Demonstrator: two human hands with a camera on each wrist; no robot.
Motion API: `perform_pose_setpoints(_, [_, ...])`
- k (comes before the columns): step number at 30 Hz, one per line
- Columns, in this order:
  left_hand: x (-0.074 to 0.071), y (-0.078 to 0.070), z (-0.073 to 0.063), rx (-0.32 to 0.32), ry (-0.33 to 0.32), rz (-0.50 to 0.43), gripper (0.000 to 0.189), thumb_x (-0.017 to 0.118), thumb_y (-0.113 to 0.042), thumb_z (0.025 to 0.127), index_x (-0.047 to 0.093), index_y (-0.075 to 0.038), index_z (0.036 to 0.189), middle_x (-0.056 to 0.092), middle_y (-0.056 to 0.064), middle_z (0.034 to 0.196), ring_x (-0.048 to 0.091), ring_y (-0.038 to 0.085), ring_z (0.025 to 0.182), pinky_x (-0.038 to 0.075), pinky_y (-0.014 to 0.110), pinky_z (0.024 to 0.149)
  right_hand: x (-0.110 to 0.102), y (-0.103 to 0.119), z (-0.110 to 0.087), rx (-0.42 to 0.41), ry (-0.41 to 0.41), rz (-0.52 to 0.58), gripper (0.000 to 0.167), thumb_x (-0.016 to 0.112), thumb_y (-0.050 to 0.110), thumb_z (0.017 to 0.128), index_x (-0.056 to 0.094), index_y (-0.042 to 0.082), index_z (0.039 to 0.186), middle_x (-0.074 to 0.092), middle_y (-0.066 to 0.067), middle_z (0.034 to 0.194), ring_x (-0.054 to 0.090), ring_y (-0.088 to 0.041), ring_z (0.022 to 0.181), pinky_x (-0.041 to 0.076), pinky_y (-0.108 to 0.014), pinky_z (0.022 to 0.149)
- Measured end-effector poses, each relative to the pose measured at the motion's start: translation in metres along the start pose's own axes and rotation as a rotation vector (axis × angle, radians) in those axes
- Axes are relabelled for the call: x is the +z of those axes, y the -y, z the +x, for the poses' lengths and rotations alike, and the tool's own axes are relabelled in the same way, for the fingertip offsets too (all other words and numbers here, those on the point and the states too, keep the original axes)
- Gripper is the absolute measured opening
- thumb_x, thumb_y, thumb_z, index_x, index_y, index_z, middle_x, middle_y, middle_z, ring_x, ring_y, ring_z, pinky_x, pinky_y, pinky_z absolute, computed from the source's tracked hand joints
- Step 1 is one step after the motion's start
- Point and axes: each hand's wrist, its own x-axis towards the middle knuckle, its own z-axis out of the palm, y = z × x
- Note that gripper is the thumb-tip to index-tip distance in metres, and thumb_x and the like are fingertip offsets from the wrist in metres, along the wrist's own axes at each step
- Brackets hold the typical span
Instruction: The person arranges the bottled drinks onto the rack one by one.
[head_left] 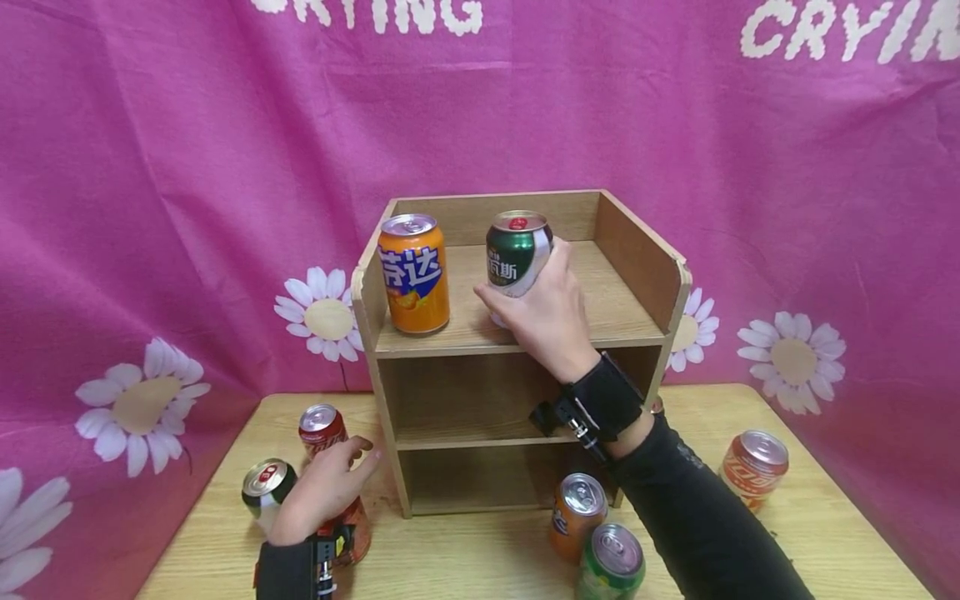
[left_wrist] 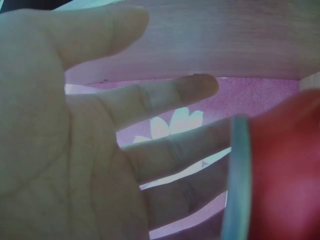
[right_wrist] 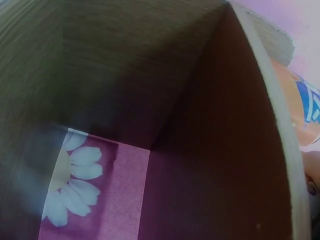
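Observation:
My right hand (head_left: 551, 321) grips a dark green and white can (head_left: 510, 250) from its right side, upright at the top shelf's front. To its left on that shelf stands an orange Fanta can (head_left: 412, 283), which also shows at the right wrist view's edge. My left hand (head_left: 326, 487) is low, left of the shelf, its fingers (left_wrist: 165, 100) spread and fairly straight. Around it stand a red can (head_left: 321, 425), a can with a dark green top (head_left: 268, 487) and another red can (head_left: 360, 533), partly hidden by the hand. A blurred red can (left_wrist: 285, 170) is close to the left fingertips.
The wooden shelf unit (head_left: 517, 444) has raised sides and stands on a light wood table (head_left: 450, 558). Before its right side are an orange can (head_left: 577, 517) and a green can (head_left: 611, 567). An orange-red can (head_left: 753, 471) stands far right. Pink floral cloth (head_left: 187, 208) hangs behind.

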Motion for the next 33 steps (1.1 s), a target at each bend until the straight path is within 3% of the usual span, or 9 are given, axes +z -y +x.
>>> perform_pose_setpoints(17, [0.0032,-0.0005,0.0014,0.003,-0.009,0.001,0.029,0.055,-0.027,0.095,0.064,-0.004,0.110,0.065,0.013,0.107,0.059,0.034,0.102,0.045,0.052,0.083,0.0042,0.0000,0.0071,-0.024,0.080,-0.076,0.091,0.079,0.045,0.073,0.026,0.001,0.132,0.054,-0.019,0.107,0.056,-0.030,0.089,0.047,-0.042,0.077])
perform_pose_setpoints(25, [0.0040,-0.0002,-0.0010,0.001,-0.007,-0.009,0.030,0.054,-0.029,0.095,0.065,-0.005,0.109,0.066,0.012,0.106,0.060,0.034,0.103,0.043,0.053,0.085,0.0030,-0.0042,0.0054,0.033,0.175,-0.009,0.096,0.080,0.043,0.072,0.022,0.004,0.139,0.048,-0.016,0.118,0.051,-0.028,0.104,0.042,-0.043,0.089])
perform_pose_setpoints(33, [0.0004,0.0017,-0.0030,-0.021,0.001,-0.008,0.034,0.053,-0.033,0.096,0.064,-0.005,0.112,0.065,0.013,0.109,0.059,0.033,0.103,0.042,0.054,0.085,-0.0001,-0.0045,0.0076,0.077,0.207,0.040,0.092,0.083,0.039,0.069,0.028,0.003,0.133,0.051,-0.014,0.114,0.052,-0.026,0.101,0.042,-0.041,0.088])
